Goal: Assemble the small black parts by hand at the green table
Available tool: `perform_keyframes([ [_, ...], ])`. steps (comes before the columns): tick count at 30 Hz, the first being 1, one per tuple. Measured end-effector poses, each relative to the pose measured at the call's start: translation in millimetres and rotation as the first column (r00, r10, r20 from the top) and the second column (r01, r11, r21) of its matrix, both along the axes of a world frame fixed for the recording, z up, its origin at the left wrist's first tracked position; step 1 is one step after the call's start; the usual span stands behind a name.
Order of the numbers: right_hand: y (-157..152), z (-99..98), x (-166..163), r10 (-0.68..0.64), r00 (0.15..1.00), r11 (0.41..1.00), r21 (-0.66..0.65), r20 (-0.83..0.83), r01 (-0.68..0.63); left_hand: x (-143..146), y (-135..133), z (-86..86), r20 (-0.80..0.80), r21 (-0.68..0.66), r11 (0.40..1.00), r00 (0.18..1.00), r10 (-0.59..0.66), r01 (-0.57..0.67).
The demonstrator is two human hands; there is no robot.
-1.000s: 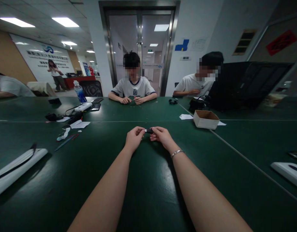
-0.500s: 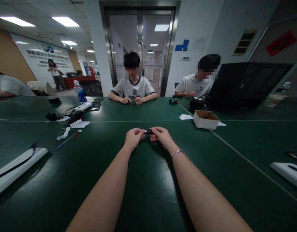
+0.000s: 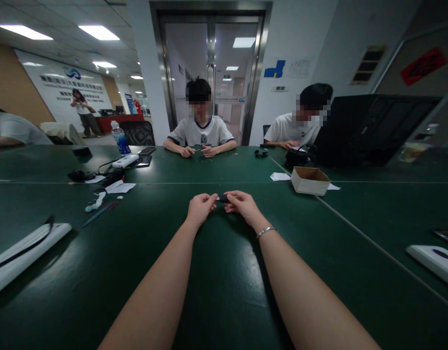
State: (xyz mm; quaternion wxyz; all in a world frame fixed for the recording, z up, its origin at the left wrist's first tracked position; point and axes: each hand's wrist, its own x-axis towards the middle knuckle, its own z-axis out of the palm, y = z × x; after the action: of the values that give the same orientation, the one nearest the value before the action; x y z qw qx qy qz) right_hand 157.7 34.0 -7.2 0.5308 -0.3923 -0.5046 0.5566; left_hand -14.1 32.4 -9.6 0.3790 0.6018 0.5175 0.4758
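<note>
Between my two hands, just above the green table (image 3: 224,272), is a small dark stick-like object with a silvery end (image 3: 222,199). My left hand (image 3: 201,209) pinches its silvery end between thumb and forefinger. The black end sits in the fingertips of my right hand (image 3: 242,206), whose wrist wears a silver bracelet. Fingers cover much of the object, and its exact kind cannot be made out.
An open cardboard box (image 3: 310,181) stands right of my hands, beside white paper (image 3: 280,177). Tweezers-like tools (image 3: 99,214), cables and a drink bottle (image 3: 120,138) lie or stand left. A white device (image 3: 30,257) is near left. Co-workers sit opposite.
My hands stay in nearly the same place, both still on the dark object. My right fingers have shifted slightly left. Across the table, a co-worker's hands have moved a little.
</note>
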Motion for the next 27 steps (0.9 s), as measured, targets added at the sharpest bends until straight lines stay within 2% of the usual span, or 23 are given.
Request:
perform_keyframes([
  [13, -2.8, 1.6, 1.6, 0.045, 0.999, 0.997, 0.060, -0.005, -0.044, -1.7, 0.2, 0.7, -0.044, -0.019, 0.999, 0.999, 0.031, -0.032],
  [20, -2.4, 1.9, 2.9, 0.075, 0.997, 0.995, 0.066, -0.015, -0.074, -1.9, -0.3, 0.7, -0.070, -0.012, 1.000, 0.998, 0.008, -0.009],
  [27, -1.8, 2.2, 4.3, 0.096, 0.995, 0.991, 0.095, -0.011, -0.095, -0.4, 0.3, 4.3, -0.121, -0.034, 0.997, 0.991, 0.063, -0.067],
])
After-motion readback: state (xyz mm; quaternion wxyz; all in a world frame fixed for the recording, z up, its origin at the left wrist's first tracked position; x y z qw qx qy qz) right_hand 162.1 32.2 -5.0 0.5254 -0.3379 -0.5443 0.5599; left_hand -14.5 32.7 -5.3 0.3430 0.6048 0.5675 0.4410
